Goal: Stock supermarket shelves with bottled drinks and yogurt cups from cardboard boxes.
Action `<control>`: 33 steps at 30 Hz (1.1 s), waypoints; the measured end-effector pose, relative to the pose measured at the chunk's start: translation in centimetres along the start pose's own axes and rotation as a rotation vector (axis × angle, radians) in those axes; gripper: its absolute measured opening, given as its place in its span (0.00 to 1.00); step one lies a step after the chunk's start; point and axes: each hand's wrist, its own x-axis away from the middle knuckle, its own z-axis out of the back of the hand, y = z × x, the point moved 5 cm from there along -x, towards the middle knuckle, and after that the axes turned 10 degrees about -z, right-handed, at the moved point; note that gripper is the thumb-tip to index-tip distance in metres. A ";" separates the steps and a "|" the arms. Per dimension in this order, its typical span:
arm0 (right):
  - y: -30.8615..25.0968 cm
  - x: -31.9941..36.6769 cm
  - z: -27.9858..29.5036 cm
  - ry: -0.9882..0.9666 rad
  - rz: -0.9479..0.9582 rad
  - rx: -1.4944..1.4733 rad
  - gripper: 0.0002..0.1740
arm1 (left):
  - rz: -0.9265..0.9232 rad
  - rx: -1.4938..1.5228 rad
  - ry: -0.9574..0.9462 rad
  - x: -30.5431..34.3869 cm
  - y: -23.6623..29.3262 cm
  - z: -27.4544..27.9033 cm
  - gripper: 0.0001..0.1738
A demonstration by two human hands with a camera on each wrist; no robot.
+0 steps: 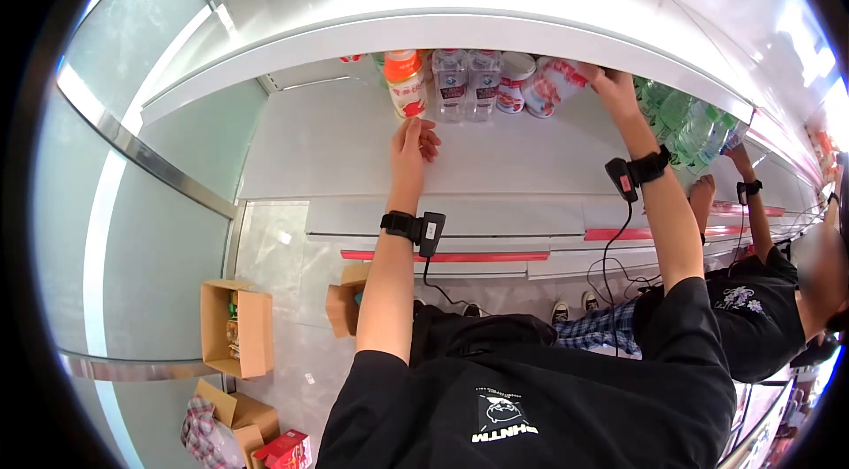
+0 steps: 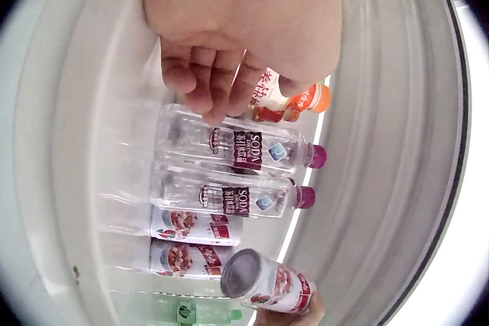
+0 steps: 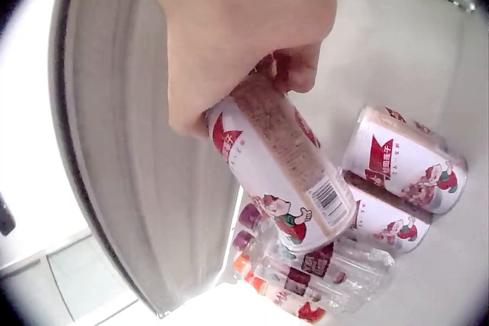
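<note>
My right hand (image 1: 612, 87) grips a white and red can (image 3: 279, 169) near one end, holding it tilted under the upper shelf board. Beside it, two matching cans (image 3: 409, 159) stand side by side on the lower shelf. Two clear soda water bottles (image 2: 229, 142) with purple caps stand next to the cans. My left hand (image 1: 414, 142) hovers in front of the bottle with an orange cap (image 1: 405, 84), its fingers loosely bent and holding nothing. In the left wrist view, the left hand partly hides that bottle.
The upper shelf (image 1: 442, 14) overhangs the row. Green bottles (image 1: 676, 120) stand to the right, where another person (image 1: 752, 310) reaches in. Open cardboard boxes (image 1: 237, 327) sit on the floor at left. A cable (image 1: 610, 248) hangs from the right wrist camera.
</note>
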 end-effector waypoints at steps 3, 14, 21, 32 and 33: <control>-2.3 3.3 -1.7 -0.033 0.154 0.116 0.22 | 0.004 -0.001 -0.014 0.1 -0.1 -0.1 0.23; -0.8 5.6 -7.9 0.030 0.123 0.488 0.40 | -0.013 -0.018 -0.016 0.0 -0.2 0.0 0.23; -0.5 8.8 -8.2 0.140 0.054 0.407 0.37 | -0.036 -0.037 -0.029 0.1 0.0 0.1 0.22; 4.3 7.8 -9.8 -0.035 -0.329 0.334 0.28 | 0.006 0.010 -0.018 -0.1 -0.4 0.1 0.23; 4.2 7.5 -10.0 -0.039 -0.326 0.255 0.26 | 0.004 0.010 -0.021 -0.1 -0.4 0.0 0.23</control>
